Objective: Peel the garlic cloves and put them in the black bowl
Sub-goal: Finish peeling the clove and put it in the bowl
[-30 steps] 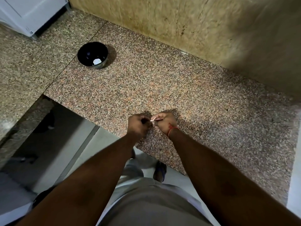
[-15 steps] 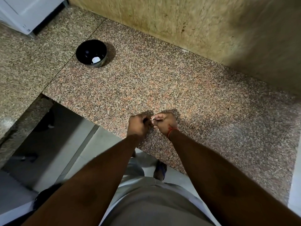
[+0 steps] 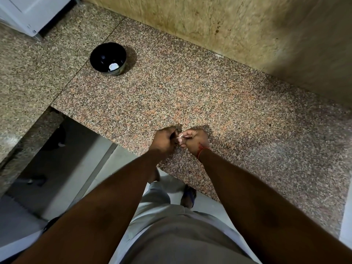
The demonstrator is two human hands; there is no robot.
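Note:
My left hand [image 3: 165, 141] and my right hand [image 3: 194, 141] meet knuckle to knuckle just above the front edge of the speckled granite counter [image 3: 238, 115]. Between their fingertips shows a small pale garlic clove [image 3: 180, 137]; both hands have curled fingers pinching it. Most of the clove is hidden by the fingers. The black bowl [image 3: 108, 59] stands far to the upper left on the counter, well apart from the hands. One white peeled clove [image 3: 113, 66] lies inside it near the front wall.
A tiled wall [image 3: 228, 25] rises behind the counter. A white appliance [image 3: 32, 12] sits at the top left corner. The counter has an L-shaped cut with open floor [image 3: 57, 178] below on the left. My legs and a sandalled foot [image 3: 188, 197] show under the edge.
The hands stay together on the clove with only slight finger shifts. The camera view has tilted, so the bowl sits lower and more rightward in frame.

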